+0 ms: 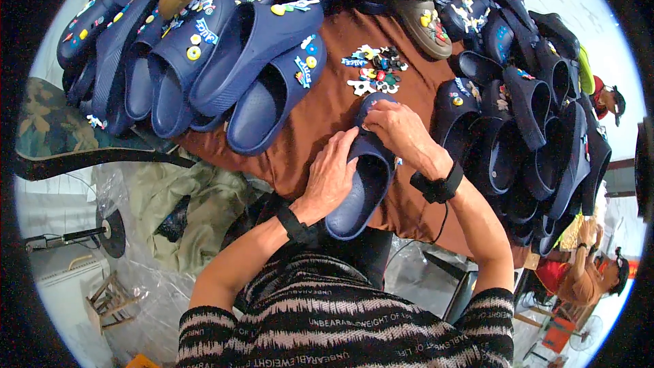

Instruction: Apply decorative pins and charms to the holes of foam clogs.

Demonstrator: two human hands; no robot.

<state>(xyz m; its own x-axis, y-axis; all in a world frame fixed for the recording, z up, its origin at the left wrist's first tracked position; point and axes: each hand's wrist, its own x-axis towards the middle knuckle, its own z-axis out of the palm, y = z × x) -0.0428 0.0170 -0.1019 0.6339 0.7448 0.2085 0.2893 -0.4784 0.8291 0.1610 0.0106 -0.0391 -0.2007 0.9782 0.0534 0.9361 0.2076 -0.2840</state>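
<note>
A navy foam clog lies on the brown cloth in front of me, its open heel end toward my body. My left hand grips its left side, fingers pointing up along the upper. At the toe, my right hand is closed in a pinch against the top of the clog; what its fingertips hold is hidden beneath them. A small coloured piece shows on the clog's right side, beside my right wrist. Just beyond the toe sits a loose heap of small colourful shoe charms.
Decorated navy clogs are piled at the left, with more navy clogs stacked at the right. Brownish clogs lie at the back. Brown cloth covers the table. Another person is at the far right.
</note>
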